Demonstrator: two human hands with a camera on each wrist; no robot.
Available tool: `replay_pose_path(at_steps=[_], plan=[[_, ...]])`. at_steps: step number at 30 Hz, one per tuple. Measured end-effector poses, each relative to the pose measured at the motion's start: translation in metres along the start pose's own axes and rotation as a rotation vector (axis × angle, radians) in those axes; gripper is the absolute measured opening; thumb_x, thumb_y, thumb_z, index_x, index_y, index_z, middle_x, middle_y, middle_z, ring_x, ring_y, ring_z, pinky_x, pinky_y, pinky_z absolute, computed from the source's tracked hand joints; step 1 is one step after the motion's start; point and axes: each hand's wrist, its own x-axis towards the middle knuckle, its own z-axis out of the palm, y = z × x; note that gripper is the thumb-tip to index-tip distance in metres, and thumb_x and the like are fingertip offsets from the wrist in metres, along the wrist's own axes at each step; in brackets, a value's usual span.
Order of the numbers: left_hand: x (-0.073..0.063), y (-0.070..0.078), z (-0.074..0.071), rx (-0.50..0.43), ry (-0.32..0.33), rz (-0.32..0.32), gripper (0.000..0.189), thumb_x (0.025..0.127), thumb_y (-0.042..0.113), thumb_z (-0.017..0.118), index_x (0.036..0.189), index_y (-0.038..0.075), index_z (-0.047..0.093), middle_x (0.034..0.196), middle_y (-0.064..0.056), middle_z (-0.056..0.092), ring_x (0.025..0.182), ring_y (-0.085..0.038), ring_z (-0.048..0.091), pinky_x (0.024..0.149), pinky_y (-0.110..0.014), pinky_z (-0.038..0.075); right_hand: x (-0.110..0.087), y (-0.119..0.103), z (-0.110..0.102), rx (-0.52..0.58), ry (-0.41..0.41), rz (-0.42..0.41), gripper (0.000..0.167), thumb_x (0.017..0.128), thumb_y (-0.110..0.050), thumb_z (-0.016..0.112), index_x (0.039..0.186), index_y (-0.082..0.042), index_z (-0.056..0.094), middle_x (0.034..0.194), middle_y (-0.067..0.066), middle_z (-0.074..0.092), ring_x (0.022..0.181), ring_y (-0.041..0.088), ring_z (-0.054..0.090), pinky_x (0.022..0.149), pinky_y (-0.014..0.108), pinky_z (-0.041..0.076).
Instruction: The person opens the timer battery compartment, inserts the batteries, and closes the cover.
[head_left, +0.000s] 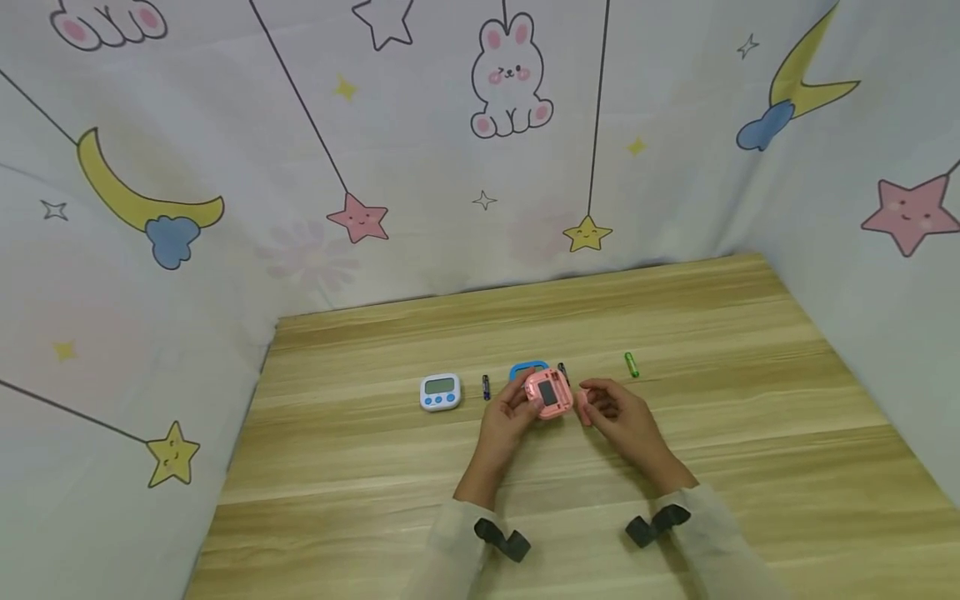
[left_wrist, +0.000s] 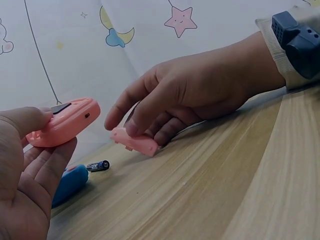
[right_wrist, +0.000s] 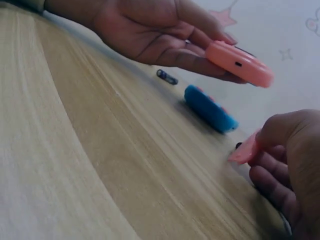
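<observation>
A pink digital timer point(head_left: 557, 398) is gripped between the thumb and fingers of my left hand point(head_left: 504, 421), raised over the table. Its back faces up, with a dark rectangle and an uncovered battery slot showing. Just to its right, my right hand point(head_left: 626, 423) pinches the pink battery cover point(left_wrist: 136, 142) low over the wood. Cover and timer are apart. Behind the pink timer lies a blue timer point(right_wrist: 210, 110), partly hidden in the head view by the left hand and the pink timer.
A white timer point(head_left: 440, 392) with blue buttons lies at the left. Dark batteries point(head_left: 486, 387) lie on either side of the blue timer, and a green battery point(head_left: 632, 364) is farther right. Patterned cloth point(head_left: 450, 167) encloses the wooden table point(head_left: 360, 483) at the back and sides.
</observation>
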Motion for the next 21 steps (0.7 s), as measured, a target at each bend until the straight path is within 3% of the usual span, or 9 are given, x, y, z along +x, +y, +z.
replay_pose_path(at_steps=[6,16,21], plan=[[0.001,0.001,0.0,-0.011,-0.004,0.005,0.054,0.094,0.001,0.063,0.145,0.006,0.046,0.131,-0.023,0.056,0.105,-0.017,0.064,0.082,-0.026,0.055,0.0,0.0,0.002,-0.129,-0.04,-0.054,0.026,0.089,-0.01,0.072,0.115,-0.011,0.067,0.092,-0.004,0.064,0.078,0.008,0.061,0.065,0.024,0.054],[0.001,0.001,0.0,0.02,0.017,-0.012,0.053,0.094,0.003,0.063,0.144,0.008,0.048,0.132,-0.021,0.057,0.105,-0.017,0.064,0.081,-0.025,0.055,0.0,-0.009,0.003,-0.256,-0.011,-0.02,0.02,0.083,-0.01,0.073,0.103,-0.009,0.068,0.086,-0.005,0.062,0.074,0.007,0.058,0.064,0.027,0.052],[0.001,0.001,0.0,0.019,0.024,-0.02,0.052,0.095,0.002,0.062,0.144,0.009,0.049,0.132,-0.02,0.057,0.107,-0.018,0.064,0.082,-0.025,0.055,0.0,-0.012,0.006,-0.33,-0.004,-0.021,0.016,0.086,-0.016,0.07,0.1,-0.009,0.067,0.086,-0.004,0.061,0.075,0.008,0.059,0.065,0.03,0.053]])
